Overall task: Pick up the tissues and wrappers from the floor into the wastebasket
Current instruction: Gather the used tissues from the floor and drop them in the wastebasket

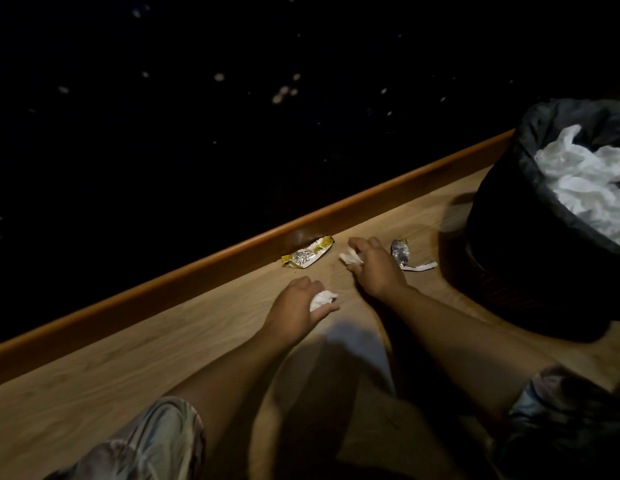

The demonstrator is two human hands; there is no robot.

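1. The left hand (298,303) has its grip closed around one crumpled white tissue (321,298), which bulges out between thumb and fingers just above the wooden floor (135,368).
2. The right hand (372,265) reaches further forward, its grip pinching a second white tissue (350,258) at the fingertips, low over the floor.
3. That makes two tissues in view outside the basket, one in each hand.
4. Two wrappers lie loose on the floor. A yellow wrapper with a silver inside (306,256) rests just beside the wooden baseboard (232,258), to the left of the right hand.
5. A silver wrapper (401,252) lies just right of the right hand, with a torn white strip (419,266) trailing from its near end.
6. One wastebasket (502,244), dark and lined with a black bag, stands at the right edge, near the silver wrapper. White crumpled material (585,181) already fills its mouth.
7. Both forearms are bare; two short patterned sleeves (152,445) show at the bottom corners.
8. Beyond the baseboard everything is dark, with a scatter of small pale specks.
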